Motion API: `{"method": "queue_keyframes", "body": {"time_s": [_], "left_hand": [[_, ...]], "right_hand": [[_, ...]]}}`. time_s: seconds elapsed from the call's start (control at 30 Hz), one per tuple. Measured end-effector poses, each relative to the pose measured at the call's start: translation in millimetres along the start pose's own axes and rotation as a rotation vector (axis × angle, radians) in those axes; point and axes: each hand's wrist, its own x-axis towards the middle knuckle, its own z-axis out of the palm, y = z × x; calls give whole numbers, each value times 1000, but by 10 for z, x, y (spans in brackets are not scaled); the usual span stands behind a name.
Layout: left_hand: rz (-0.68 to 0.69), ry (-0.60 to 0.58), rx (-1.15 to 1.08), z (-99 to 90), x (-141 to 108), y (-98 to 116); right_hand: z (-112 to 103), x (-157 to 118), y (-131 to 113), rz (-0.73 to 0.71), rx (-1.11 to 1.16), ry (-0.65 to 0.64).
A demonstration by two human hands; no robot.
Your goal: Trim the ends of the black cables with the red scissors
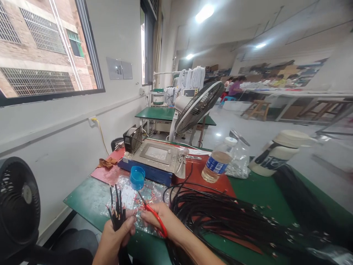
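Observation:
My left hand (117, 233) is closed around a bundle of black cables (118, 211), whose stripped ends with small coloured wires point up. Just to its right, my right hand (156, 217) has red-handled scissors (159, 219) hooked on it, the dark blades pointing up and left. Its fingertips are close to the bundle; whether they pinch a wire is too small to tell. Beneath both hands lies a clear plastic sheet (128, 189) scattered with red bits. A blue cup (137, 177) stands on that sheet. Many black cables (209, 213) spread across the table to the right.
Behind the cup sits a blue-sided machine (149, 173) with a small fan (134, 139). A bottle of liquid (216, 163) and a beige jug (275, 152) stand on the green table (85, 195). Large fans (197, 106) stand behind and at left. People sit in the background.

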Motion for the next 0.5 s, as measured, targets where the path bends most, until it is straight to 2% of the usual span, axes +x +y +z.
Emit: {"method": "queue_keyframes", "body": {"time_s": [0.13,0.3,0.4,0.5], "left_hand": [[-30,-34,-35,35,-51,-37],[-15,-56,22,92,-103,-29],[-9,-27,15,92,-98,-45],[-29,-4,-2,77,-91,-73]], "right_hand": [[65,10,10,49,235,9],[108,6,6,80,279,19],[100,-3,5,31,236,1],[93,-20,-7,-86,180,-42]]}}
